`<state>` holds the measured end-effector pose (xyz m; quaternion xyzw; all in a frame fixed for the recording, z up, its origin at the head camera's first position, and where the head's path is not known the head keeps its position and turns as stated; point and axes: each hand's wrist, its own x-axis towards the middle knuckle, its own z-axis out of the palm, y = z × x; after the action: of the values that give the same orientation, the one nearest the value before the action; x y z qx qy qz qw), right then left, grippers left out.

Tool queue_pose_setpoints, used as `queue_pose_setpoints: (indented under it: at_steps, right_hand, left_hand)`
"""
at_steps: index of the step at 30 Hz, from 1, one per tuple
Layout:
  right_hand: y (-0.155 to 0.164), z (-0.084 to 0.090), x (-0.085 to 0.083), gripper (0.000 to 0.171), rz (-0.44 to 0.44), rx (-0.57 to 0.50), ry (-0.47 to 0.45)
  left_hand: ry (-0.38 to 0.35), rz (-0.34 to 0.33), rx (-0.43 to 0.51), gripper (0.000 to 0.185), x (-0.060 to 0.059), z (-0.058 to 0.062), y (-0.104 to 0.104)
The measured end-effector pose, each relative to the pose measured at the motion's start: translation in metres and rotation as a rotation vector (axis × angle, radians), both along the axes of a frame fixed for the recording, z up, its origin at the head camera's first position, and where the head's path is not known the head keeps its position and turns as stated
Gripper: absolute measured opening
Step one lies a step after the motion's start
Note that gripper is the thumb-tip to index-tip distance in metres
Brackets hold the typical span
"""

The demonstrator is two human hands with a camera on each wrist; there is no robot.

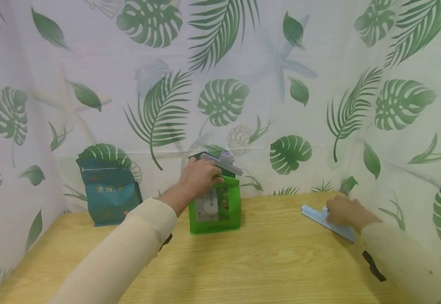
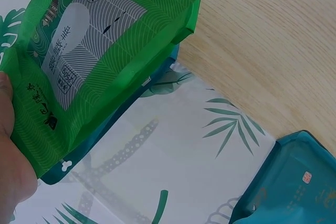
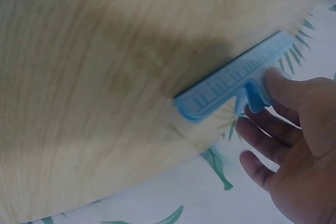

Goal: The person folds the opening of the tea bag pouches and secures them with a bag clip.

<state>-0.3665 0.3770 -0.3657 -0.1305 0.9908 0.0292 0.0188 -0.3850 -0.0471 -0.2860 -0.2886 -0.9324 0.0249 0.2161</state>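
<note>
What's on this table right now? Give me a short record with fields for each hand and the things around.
left hand: grips the top of the green pouch, which stands upright
clip on pouch: pale purple sealing clip across its top
right hand: fingers on the blue sealing clip lying flat
also there: teal pouch, standing at back left
surface: wooden table
</note>
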Motion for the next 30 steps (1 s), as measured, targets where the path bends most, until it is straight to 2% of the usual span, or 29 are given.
queue_pose_setpoints:
  at_steps: [4,8,12,14,19,24,30]
  right_hand:
    - [-0.007,0.007,-0.004,0.015,0.125,-0.036,0.032]
    - [-0.021,0.016,-0.008,0.018,0.163,-0.083,0.077]
    - [-0.041,0.029,-0.012,0.042,0.148,-0.175,0.096]
    - [-0.052,0.035,-0.016,0.048,0.168,-0.194,0.131]
    - [-0.082,0.049,-0.020,0.032,0.254,-0.219,0.235]
    - [-0.112,0.059,-0.016,0.028,0.356,-0.233,0.388]
    - [-0.136,0.062,-0.013,0.021,0.427,-0.259,0.480]
  left_hand:
    - [-0.002,0.008,-0.006,0.026,0.000,0.001,0.000]
    - [-0.009,0.010,-0.013,0.025,0.000,0.001,0.000]
    - [-0.007,0.005,-0.018,0.024,0.000,0.001,0.000]
    - [0.000,0.003,-0.021,0.024,0.000,0.001,0.000]
    - [0.011,0.002,-0.027,0.024,0.001,0.001,-0.001]
    - [0.021,0.000,-0.027,0.026,0.002,0.000,-0.002]
    - [0.051,-0.027,-0.016,0.026,0.002,-0.003,-0.003]
